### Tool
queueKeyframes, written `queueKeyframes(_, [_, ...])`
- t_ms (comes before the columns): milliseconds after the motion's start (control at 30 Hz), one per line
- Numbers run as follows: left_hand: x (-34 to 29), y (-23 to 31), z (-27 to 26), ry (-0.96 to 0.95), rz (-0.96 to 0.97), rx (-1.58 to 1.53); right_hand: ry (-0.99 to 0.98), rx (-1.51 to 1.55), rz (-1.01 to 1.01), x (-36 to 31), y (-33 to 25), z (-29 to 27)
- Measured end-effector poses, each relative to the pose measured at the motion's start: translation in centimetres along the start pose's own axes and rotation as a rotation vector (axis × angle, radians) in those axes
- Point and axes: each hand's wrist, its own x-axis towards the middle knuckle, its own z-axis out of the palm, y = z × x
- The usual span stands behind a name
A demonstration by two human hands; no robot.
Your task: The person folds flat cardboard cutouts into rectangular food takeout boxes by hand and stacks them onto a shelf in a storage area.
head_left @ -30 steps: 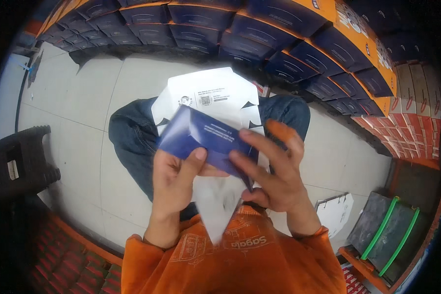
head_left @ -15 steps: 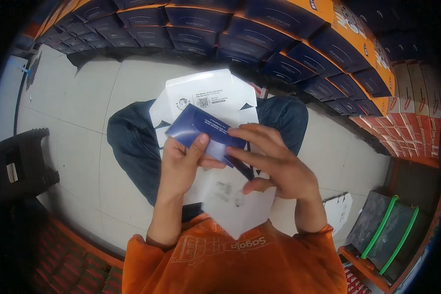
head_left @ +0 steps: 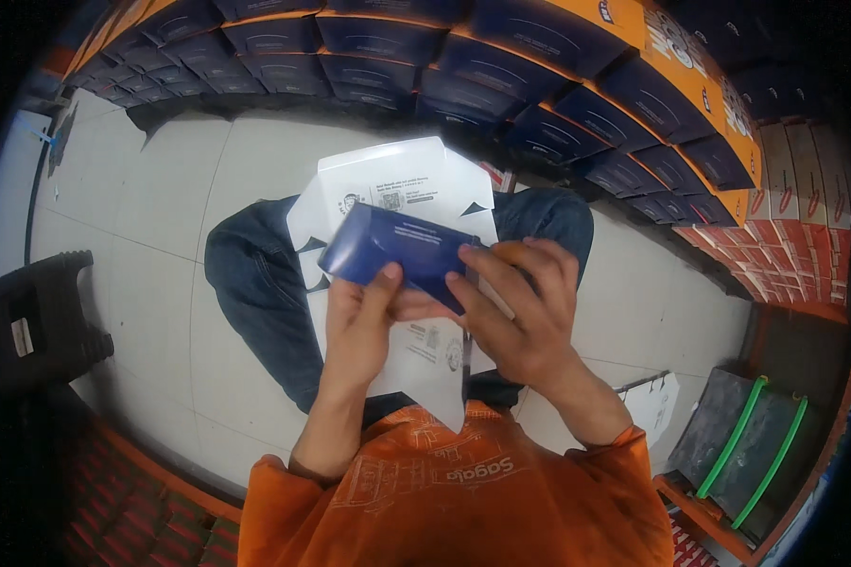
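The grip of the left hand [head_left: 357,326] is pinched firmly on a dark-blue folded card [head_left: 392,241], its thumb pressed on the printed face and its fingers tucked underneath. The right hand [head_left: 529,317] has its fingers bent and partly spread, with fingertips touching the card's right end; its thumb is hidden, so I cannot tell whether it pinches the card. The card is tilted above the person's lap, over a white die-cut sheet [head_left: 388,156] with notched edges. A white printed flap [head_left: 435,350] hangs below the hands toward the orange shirt [head_left: 463,501]; whether it is part of the card is unclear. Blue-and-orange boxes [head_left: 487,71] are stacked beyond the crossed legs, and a black stool [head_left: 43,317] stands at the left.
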Motion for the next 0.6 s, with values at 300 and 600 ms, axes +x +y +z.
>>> queueKeyframes(300, [-0.1,-1.2,1.3,0.019,-0.006,0.351,-0.333,-0.103,-0.133,4.7,2.0,-0.5])
queueKeyframes(600, [5.8,-1.1,0.8,0.007,-0.033,0.153,0.219,0.998,0.509,2.5,9.0,1.4])
